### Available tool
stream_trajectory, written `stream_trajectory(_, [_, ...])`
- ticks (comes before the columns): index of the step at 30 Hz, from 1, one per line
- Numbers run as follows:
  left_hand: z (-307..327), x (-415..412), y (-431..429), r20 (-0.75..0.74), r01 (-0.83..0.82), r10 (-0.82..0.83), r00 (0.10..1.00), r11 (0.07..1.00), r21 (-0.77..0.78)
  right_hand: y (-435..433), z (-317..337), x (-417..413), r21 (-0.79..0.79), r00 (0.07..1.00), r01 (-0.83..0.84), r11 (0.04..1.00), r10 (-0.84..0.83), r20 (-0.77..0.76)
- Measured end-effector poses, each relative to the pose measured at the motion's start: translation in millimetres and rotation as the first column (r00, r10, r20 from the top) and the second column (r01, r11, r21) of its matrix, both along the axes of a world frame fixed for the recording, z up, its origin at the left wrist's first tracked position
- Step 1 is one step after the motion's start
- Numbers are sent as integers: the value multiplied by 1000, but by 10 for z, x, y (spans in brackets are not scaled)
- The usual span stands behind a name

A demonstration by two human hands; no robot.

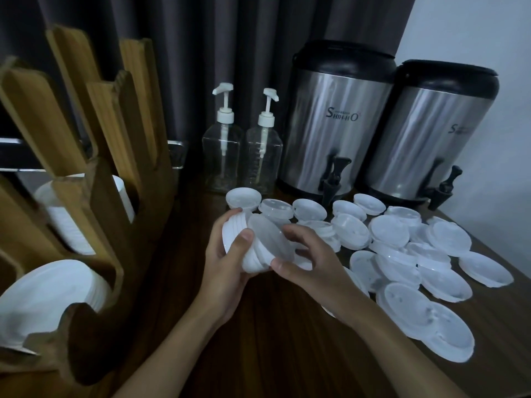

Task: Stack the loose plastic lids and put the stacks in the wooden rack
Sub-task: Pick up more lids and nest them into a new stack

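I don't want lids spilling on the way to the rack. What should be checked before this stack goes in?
1. Left hand grips the stack: ok.
2. Right hand holds the top lid against the stack: ok.
3. Top lid fully nested: cannot tell, the right hand covers part of its rim.
4. Free slot in the wooden rack: cannot tell; two near slots already hold lid stacks.
5. All loose lids gathered: not ok, many lie on the table.

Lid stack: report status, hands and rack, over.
Left hand and right hand grip lid stack above table. Many loose lids lie right of it. At left, wooden rack holds stacks; nothing between.
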State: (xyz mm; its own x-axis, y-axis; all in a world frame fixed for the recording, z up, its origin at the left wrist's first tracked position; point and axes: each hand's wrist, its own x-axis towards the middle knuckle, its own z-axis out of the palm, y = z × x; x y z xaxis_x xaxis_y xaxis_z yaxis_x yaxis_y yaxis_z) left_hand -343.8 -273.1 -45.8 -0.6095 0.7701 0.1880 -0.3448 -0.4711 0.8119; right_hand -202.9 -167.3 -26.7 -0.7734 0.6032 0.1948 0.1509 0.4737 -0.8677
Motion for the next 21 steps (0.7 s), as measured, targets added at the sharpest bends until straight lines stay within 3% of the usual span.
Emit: stream_trajectory(21, [6,56,-31,-147,65,-75,986,995,-72,46,233,46,169,975,-211,963,195,106])
